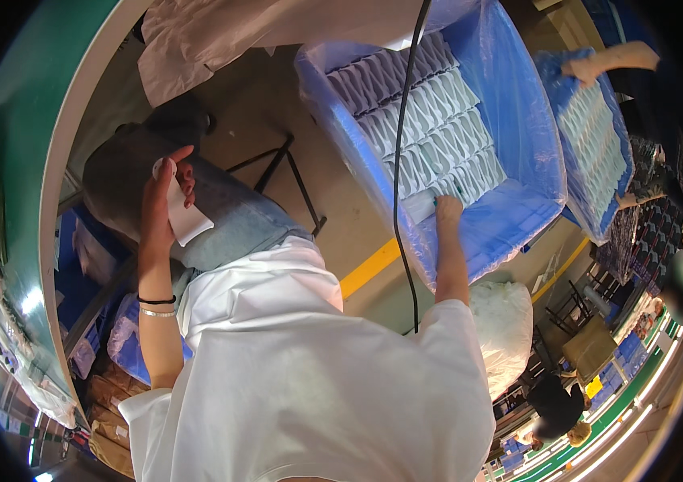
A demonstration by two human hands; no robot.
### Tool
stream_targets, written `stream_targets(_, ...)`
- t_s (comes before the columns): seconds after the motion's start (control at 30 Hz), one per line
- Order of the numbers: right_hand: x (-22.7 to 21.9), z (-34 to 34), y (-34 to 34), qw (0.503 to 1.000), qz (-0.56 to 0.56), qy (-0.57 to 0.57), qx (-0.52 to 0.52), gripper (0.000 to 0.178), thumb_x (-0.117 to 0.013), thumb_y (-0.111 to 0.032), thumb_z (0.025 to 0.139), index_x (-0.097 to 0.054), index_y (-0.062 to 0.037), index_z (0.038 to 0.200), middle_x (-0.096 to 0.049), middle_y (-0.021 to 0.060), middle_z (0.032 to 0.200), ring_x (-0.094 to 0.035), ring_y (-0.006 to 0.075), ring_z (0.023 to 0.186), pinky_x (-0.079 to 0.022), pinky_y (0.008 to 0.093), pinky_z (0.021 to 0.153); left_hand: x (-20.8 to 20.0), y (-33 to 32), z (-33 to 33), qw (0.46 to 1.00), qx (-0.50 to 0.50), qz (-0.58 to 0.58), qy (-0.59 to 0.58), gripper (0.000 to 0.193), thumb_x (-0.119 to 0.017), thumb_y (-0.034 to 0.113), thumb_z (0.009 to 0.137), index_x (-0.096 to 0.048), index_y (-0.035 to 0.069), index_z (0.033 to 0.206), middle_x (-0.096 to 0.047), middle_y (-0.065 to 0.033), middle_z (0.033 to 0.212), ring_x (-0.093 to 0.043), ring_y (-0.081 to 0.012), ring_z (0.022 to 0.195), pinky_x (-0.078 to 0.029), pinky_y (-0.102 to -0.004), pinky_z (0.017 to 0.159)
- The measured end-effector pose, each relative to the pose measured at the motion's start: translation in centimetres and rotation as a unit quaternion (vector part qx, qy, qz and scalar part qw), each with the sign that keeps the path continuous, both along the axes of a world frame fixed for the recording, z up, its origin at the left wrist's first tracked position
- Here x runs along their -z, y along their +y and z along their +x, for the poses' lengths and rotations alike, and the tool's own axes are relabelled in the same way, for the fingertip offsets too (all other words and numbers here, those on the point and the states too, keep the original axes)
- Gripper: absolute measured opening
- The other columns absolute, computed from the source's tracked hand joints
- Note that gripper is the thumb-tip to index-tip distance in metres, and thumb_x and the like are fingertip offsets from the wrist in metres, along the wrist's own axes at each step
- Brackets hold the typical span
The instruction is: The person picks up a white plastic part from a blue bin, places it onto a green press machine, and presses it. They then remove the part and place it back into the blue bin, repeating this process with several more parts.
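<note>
"What does the head view show of the left hand?"

"The left hand has its fingers curled around the upper end of a white piece, held above the person's lap. Its long axis slants from the fingers down to the right, and the wider end hangs free."

"And the right hand?"

"The right hand reaches into a blue crate, fingers bent downward at the near end of the rows of folded pieces. A pale flat piece lies just left of those fingers. I can't tell whether they pinch anything or only rest there."

"Which hand is nearer the crate?"

"The right, clearly; it is inside. The left hand and its white piece are well apart from the crate, off to its left, with a black cable hanging across the view between the two hands."

"Anyone else?"

"A co-worker's hand is at the far edge of a second crate, right of the first."
</note>
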State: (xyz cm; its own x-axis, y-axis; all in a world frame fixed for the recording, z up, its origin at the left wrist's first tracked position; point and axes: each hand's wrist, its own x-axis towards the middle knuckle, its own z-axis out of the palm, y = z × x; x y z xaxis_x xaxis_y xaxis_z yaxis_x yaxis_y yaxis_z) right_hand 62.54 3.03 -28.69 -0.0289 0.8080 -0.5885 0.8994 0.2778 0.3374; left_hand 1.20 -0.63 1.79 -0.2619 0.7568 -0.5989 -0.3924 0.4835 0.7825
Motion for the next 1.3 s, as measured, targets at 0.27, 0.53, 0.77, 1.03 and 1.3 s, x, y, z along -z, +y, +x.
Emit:
stream_targets(0.27,-5.2,-4.7,2.4,0.991,0.052,-0.061,0.106,0.020,-0.058,-0.026,0.086,-0.075,-0.0146,0.084,-0.072,0.0063,0.087,-0.071,0.0247,0.081,-0.056,0.0373,0.064,0.3,-0.3,-0.7,0.999,0.007,0.010,-0.030,0.051,-0.055,0.040,0.096,-0.052,-0.001,0.128,-0.051,0.0007,0.083,-0.048,-0.0065,0.067,-0.040,-0.0225,0.054)
stream_targets(0.53,-3.1,-7.0,6.1,0.978,0.104,0.172,0.050,0.021,-0.061,-0.011,0.080,-0.064,-0.0036,0.100,-0.065,0.0174,0.103,-0.063,0.0380,0.090,-0.052,0.0440,0.082,0.1,0.4,0.0,1.000,0.003,0.015,-0.023,0.050,-0.054,0.039,0.096,-0.052,0.000,0.127,-0.052,0.0007,0.083,-0.048,-0.0063,0.066,-0.041,-0.0226,0.053)
stream_targets(0.77,-2.8,-8.1,6.2,0.970,0.102,0.211,0.070,0.008,-0.057,-0.003,0.077,-0.063,-0.0003,0.082,-0.065,0.0183,0.089,-0.061,0.0372,0.088,-0.050,0.0468,0.079,-0.2,0.1,0.0,1.000,-0.004,0.011,-0.014,0.047,-0.052,0.036,0.098,-0.053,-0.002,0.126,-0.053,0.0001,0.081,-0.049,-0.0064,0.064,-0.039,-0.0222,0.051)
stream_targets(1.03,-3.5,-8.0,4.5,0.941,0.194,0.276,0.031,0.006,-0.058,-0.005,0.078,-0.061,-0.0013,0.080,-0.063,0.0166,0.082,-0.060,0.0363,0.081,-0.049,0.0467,0.072,0.1,0.2,0.0,1.000,-0.006,0.018,-0.020,0.046,-0.053,0.036,0.098,-0.053,-0.002,0.124,-0.053,-0.0001,0.080,-0.049,-0.0064,0.063,-0.038,-0.0219,0.049)
stream_targets(1.3,-2.5,-8.9,5.0,0.946,0.201,0.242,0.073,0.007,-0.062,-0.009,0.079,-0.063,-0.0024,0.081,-0.064,0.0161,0.081,-0.061,0.0359,0.083,-0.050,0.0461,0.073,-0.1,0.7,0.4,1.000,0.011,0.018,0.007,0.049,-0.053,0.038,0.097,-0.053,-0.002,0.125,-0.053,0.0000,0.081,-0.048,-0.0062,0.064,-0.038,-0.0216,0.050)
